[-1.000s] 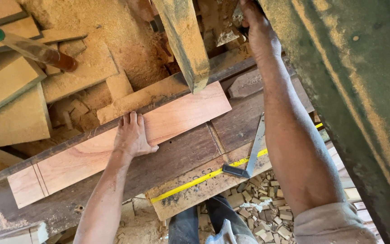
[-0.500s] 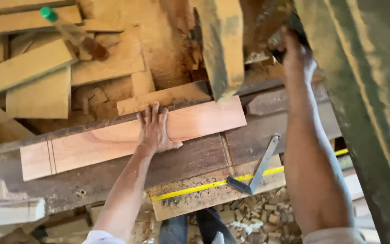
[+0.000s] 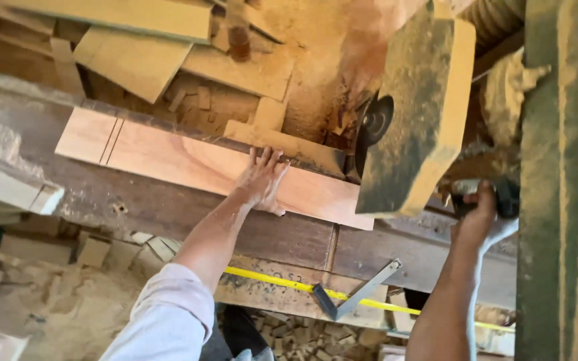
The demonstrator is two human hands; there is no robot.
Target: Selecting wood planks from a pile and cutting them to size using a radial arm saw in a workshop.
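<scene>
— Fingers first: how does the left hand (image 3: 262,179) sit?

— Flat and spread, palm down on the reddish board (image 3: 195,164), gripping nothing — just lying on it near the middle of its length.

— And the board itself?

— It lies along the dark, worn saw bench (image 3: 168,210), its right end running under the sawdust-caked blade guard (image 3: 419,113). Two pencil lines cross it near the left end. A paler wood strip (image 3: 289,147) lies just beyond the fingertips, along the board's far edge.

— The right hand (image 3: 479,217)?

— Closed around a dark handle (image 3: 503,194) beside the green machine frame (image 3: 563,200); the fingers wrap it, though the handle's far end is hard to make out.

— What is near the guard?

— A black round disc (image 3: 376,120) shows at its left edge, close to the board's far corner.

— Closer to the person?

— A yellow tape measure (image 3: 282,282) stretches along the bench's near edge, and a metal try square (image 3: 359,294) lies across it. Offcuts (image 3: 135,57) and sawdust lie beyond the bench.
</scene>
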